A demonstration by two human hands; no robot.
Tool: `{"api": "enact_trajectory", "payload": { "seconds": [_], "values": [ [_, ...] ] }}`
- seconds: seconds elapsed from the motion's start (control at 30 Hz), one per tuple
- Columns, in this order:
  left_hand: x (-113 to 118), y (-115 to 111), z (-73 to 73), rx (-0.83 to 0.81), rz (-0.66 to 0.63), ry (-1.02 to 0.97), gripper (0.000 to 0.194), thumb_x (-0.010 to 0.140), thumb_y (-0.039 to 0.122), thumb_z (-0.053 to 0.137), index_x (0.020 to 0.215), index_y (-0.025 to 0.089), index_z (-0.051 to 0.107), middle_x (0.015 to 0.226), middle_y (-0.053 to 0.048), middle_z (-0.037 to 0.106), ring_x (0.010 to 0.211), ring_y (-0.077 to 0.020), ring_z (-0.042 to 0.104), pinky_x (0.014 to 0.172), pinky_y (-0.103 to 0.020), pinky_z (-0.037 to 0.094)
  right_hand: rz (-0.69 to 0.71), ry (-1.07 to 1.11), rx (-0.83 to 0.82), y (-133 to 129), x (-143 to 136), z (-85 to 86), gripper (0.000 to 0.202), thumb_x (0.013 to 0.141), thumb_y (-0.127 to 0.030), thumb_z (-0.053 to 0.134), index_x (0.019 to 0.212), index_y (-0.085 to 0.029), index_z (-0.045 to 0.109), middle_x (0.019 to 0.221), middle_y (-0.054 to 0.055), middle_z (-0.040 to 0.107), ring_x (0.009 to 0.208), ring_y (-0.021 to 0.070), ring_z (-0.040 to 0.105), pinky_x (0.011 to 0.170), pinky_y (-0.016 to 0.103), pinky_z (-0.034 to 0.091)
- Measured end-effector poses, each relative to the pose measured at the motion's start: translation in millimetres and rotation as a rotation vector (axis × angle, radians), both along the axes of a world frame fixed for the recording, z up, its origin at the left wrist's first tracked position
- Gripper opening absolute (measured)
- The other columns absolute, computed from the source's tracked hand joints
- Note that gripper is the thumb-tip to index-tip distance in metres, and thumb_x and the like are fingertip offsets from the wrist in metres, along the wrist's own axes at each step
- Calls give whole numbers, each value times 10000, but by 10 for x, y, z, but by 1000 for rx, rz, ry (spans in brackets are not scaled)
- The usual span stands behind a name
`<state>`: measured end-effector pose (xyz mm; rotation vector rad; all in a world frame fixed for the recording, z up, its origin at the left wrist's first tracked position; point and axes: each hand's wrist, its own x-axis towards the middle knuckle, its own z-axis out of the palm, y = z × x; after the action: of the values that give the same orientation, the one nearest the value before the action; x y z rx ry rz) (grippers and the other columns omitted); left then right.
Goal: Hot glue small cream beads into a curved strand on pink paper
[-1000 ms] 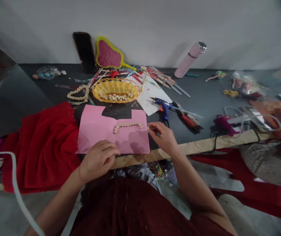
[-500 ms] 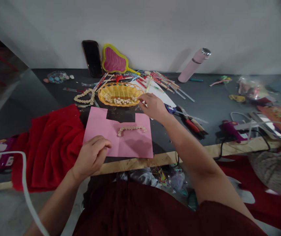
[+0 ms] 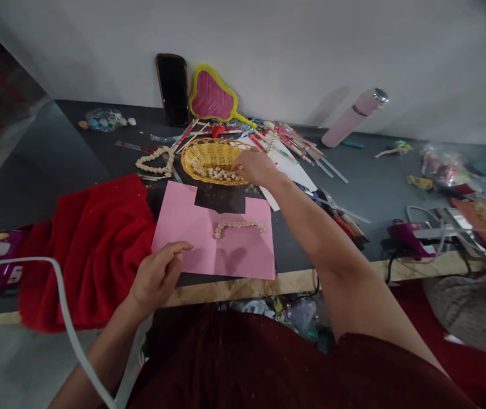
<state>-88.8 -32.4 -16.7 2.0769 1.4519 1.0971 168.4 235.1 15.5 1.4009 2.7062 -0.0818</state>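
Observation:
My right hand (image 3: 255, 165) reaches over the right end of a yellow woven basket (image 3: 192, 149), fingers bent down toward small beige pieces (image 3: 221, 174) in it. Its fingertips are partly hidden, so I cannot tell whether they grip a piece. By the left edge of a pink paper sheet (image 3: 192, 258), my left hand (image 3: 160, 276) is empty, index finger stretched and the other fingers loosely curled. On the sheet lies a curved strip of joined beige pieces (image 3: 239, 225). A heart-like loop of similar pieces (image 3: 156, 163) is left of the basket.
Red cloth (image 3: 93, 250) covers the left front. Behind the basket are a phone (image 3: 172, 90), a yellow-rimmed pink fan-shaped thing (image 3: 213, 95) and scattered sticks (image 3: 292, 141). A pink bottle (image 3: 351, 119) leans at the wall; pliers (image 3: 343, 218) and a purple glue gun (image 3: 411, 238) lie right.
My right hand has moved farther over the basket, its fingers lower among the pieces. My left index finger has straightened. The whole view has shifted slightly.

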Motion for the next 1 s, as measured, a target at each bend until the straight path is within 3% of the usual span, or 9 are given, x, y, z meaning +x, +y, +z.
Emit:
{"api": "enact_trajectory", "payload": {
  "seconds": [0.07,0.13,0.33,0.43,0.53,0.63,0.73,0.87,1.0],
  "values": [
    [11,8,-21,-37,33,-25,213,998,180,497,1118,203,672,812,33,737,505,-64,571,496,-170,472,-71,-10,-7,-10,-5,22,299,928,-188,546,1119,-211,774,1194,96,735,1170,303,594,962,396,459],
    [42,15,-52,-72,28,-20,225,999,187,513,1164,201,666,894,7,752,592,-77,633,561,-181,517,-81,8,-17,-21,-5,37,258,920,-192,572,1079,-213,774,1146,70,753,1137,272,613,956,364,452],
    [240,1,-93,-37,-258,100,275,957,113,519,1149,208,692,1074,-61,762,987,-175,718,868,-308,604,-53,150,-14,14,3,-32,188,865,-141,589,965,-171,745,975,76,752,987,230,626,836,320,448],
    [316,-32,-68,24,-370,138,312,941,60,489,1143,190,687,1073,-78,760,986,-184,709,854,-325,614,-66,350,-5,10,77,-52,167,832,-124,608,945,-168,723,930,60,738,917,187,597,802,286,427],
    [343,-62,-47,63,-410,171,290,959,63,471,1141,169,672,972,-72,758,888,-180,699,780,-315,620,-68,509,15,-117,239,11,264,853,-127,579,1093,-148,689,995,42,727,886,137,583,797,263,415],
    [344,-77,-54,84,-423,186,276,982,80,465,1163,166,655,965,-67,761,879,-175,708,769,-301,621,-90,621,16,-443,471,109,234,883,-147,569,1090,-153,678,1038,40,715,868,121,592,818,267,445],
    [355,-79,-69,61,-400,191,232,1001,120,488,1152,180,653,986,-63,768,887,-169,724,787,-296,621,-169,750,-28,-956,720,132,155,921,-250,589,1032,-192,681,999,43,728,817,135,600,770,283,494],
    [428,-77,-55,-23,-364,178,170,1010,165,511,1103,202,648,956,-41,759,853,-162,725,777,-289,609,-291,894,-77,-1727,930,-23,207,945,-375,585,1010,-199,671,929,53,726,781,167,628,704,312,533],
    [549,-68,-13,-92,-368,149,167,998,163,512,1103,221,629,924,-19,739,838,-155,718,759,-275,588,-421,1058,-114,-2354,882,-230,193,956,-382,566,975,-223,673,877,37,713,772,169,644,691,306,543]
  ]
}}
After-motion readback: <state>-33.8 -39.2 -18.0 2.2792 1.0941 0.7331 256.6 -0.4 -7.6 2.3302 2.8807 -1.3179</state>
